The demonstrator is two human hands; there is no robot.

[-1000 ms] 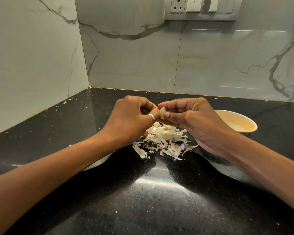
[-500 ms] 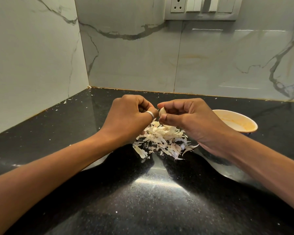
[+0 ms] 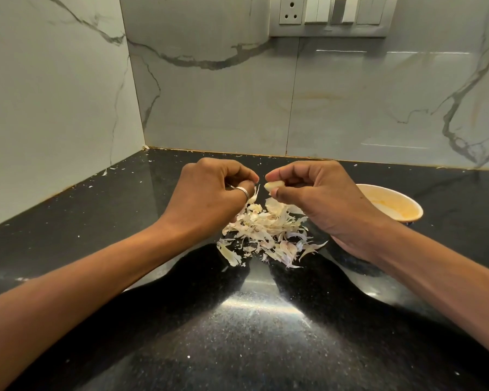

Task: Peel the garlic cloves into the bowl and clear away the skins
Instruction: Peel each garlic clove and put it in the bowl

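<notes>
My right hand (image 3: 316, 198) pinches a small pale garlic clove (image 3: 272, 185) between thumb and forefinger. My left hand (image 3: 212, 193), with a ring on one finger, is closed beside it, a small gap apart; a thin strip of skin (image 3: 255, 193) hangs from its fingertips. Both hands hover over a heap of papery garlic skins (image 3: 268, 235) on the black counter. A cream bowl (image 3: 407, 213) stands to the right, partly hidden behind my right hand; what lies in it cannot be made out.
The black granite counter (image 3: 246, 334) runs into a corner of marble-look wall tiles. Small skin flecks (image 3: 105, 173) are scattered along the left and back edges. A switch and socket panel (image 3: 329, 15) is on the back wall.
My hands were pressed together on the clove; now they have drawn apart. The clove stays in my right hand, and a strip of skin has come away with my left.
</notes>
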